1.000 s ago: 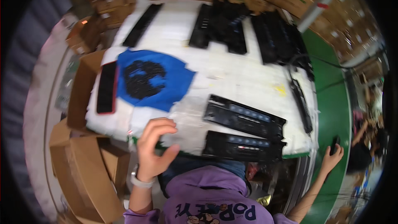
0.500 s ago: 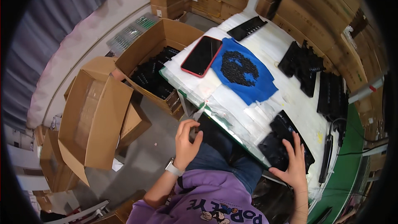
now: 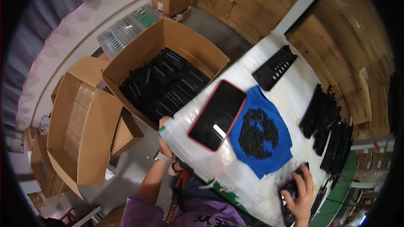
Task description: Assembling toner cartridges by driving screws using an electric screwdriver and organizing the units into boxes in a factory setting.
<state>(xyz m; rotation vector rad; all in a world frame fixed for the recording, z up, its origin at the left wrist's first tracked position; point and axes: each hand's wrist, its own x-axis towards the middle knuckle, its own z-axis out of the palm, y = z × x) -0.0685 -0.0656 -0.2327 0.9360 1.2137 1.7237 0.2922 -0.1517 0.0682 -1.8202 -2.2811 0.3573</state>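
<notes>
My left hand (image 3: 165, 141) is at the near left corner of the white-covered table (image 3: 191, 113), beside an open cardboard box (image 3: 191, 44). Its fingers are mostly hidden at the table edge, so I cannot tell what they touch. Spread over a black plastic part (image 3: 286, 214) near the table's right side, my right hand (image 3: 301, 195) has its thumb and fingers apart and rests on it. Between the hands lie a red-rimmed phone (image 3: 214, 120) and a blue cloth (image 3: 273, 169). Many small black pieces (image 3: 261, 138) are heaped on the cloth.
Several black parts (image 3: 168, 80) fill the cardboard box. A slotted black panel (image 3: 275, 67) lies at the table's far end, and black parts (image 3: 322, 117) are piled along its right. Another open carton (image 3: 99, 132) stands at left. Stacked cartons (image 3: 265, 8) line the back.
The view has swung toward the box on the left. My left hand has gone from above my lap to the table corner. My right hand stays at the black part.
</notes>
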